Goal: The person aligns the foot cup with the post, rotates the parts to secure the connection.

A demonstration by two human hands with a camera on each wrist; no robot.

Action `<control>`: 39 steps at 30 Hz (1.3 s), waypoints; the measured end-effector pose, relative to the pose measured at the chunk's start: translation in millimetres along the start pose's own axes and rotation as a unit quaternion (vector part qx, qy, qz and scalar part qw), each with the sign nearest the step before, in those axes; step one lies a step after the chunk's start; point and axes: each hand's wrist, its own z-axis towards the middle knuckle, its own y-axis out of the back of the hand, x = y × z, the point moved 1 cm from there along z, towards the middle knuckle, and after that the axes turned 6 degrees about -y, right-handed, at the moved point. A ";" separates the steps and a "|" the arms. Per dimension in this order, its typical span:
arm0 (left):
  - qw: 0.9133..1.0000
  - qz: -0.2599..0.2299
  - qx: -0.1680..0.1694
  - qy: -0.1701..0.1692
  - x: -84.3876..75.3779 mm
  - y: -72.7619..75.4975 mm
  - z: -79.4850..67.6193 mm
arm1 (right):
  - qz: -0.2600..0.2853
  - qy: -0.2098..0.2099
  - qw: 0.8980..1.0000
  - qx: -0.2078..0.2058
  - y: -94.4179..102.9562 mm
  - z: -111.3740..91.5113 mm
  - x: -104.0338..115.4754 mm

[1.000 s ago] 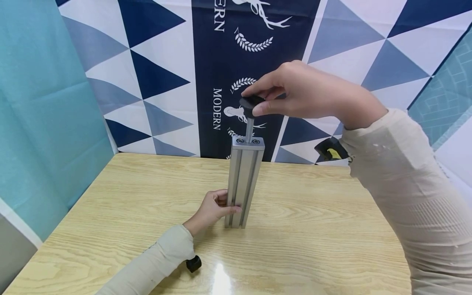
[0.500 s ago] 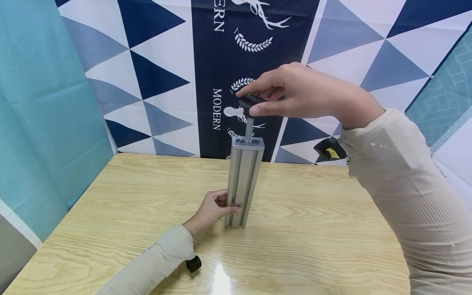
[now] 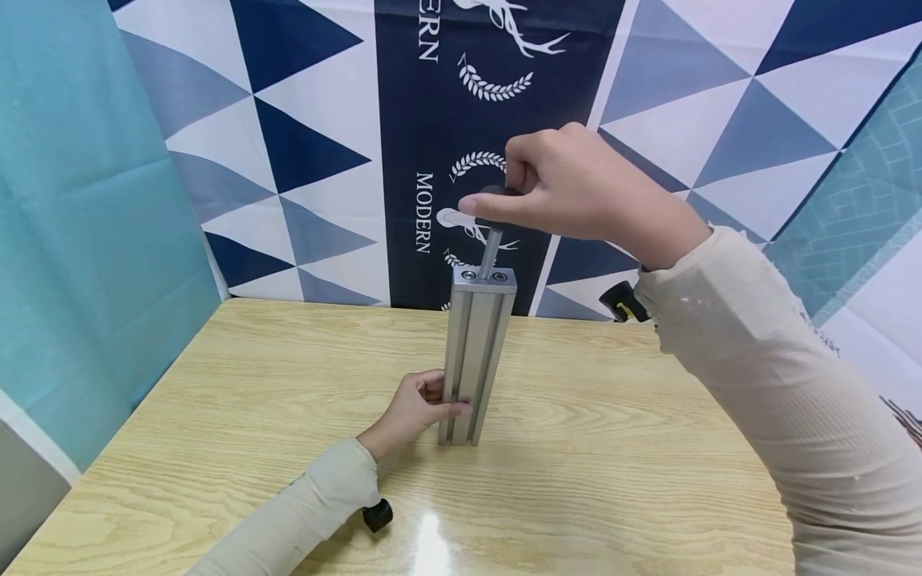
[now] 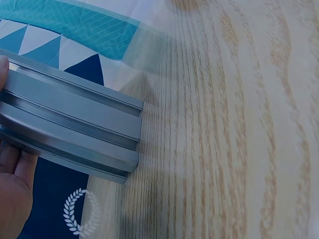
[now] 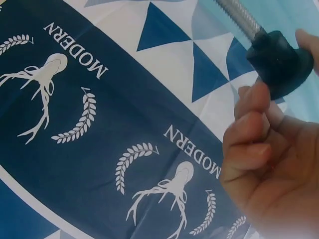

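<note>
1. Patterned cloth [image 3: 310, 152]: white, navy and grey-blue triangles with a dark band of deer motifs, hanging behind the far edge of the bench.
2. Bench [image 3: 612, 416]: pale wood grain; its far-left corner is visible.
3. Teal curtain [image 3: 86, 200]: hangs beyond the left edge of the bench.
4. Grooved metal profile [image 3: 471, 360]: stands upright on the bench, nearer the far edge than the far-right part of the left sleeve [image 3: 302, 512] reaches; its lower end meets the wood.
5. Right hand [image 3: 576, 184]: raised above the profile, fingers curled and holding the black knob, the thumb laid along its near side.
6. Left hand [image 3: 410, 412]: near the profile's base, on the side towards the bench's left edge; fingers and thumb grip the profile from opposite faces.
7. Threaded rod [image 5: 243, 20]: rises from the profile's top, leaning slightly towards the right hand.
8. Black knob [image 5: 279, 64]: flanged, at the rod's upper end, fingertips touching its flange.
9. Two screws [image 3: 469, 275]: set in the profile's top, either side of the rod.
</note>
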 end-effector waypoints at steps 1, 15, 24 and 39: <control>1.000 0.001 0.000 0.000 0.0 0.0 0.0 | 0.000 -0.003 1.000 -0.003 -0.9 -0.1 0.2; 0.999 0.007 0.008 -0.036 1.2 0.0 -1.6 | 0.036 0.038 0.997 0.050 4.1 -3.3 -7.4; 1.000 0.007 -0.002 -0.011 -0.3 0.2 -2.0 | 0.085 0.144 0.974 0.156 18.8 -5.3 -22.7; 1.000 0.002 -0.002 -0.008 -0.8 -0.1 -1.6 | 0.038 0.073 0.996 0.046 13.3 -3.5 -7.8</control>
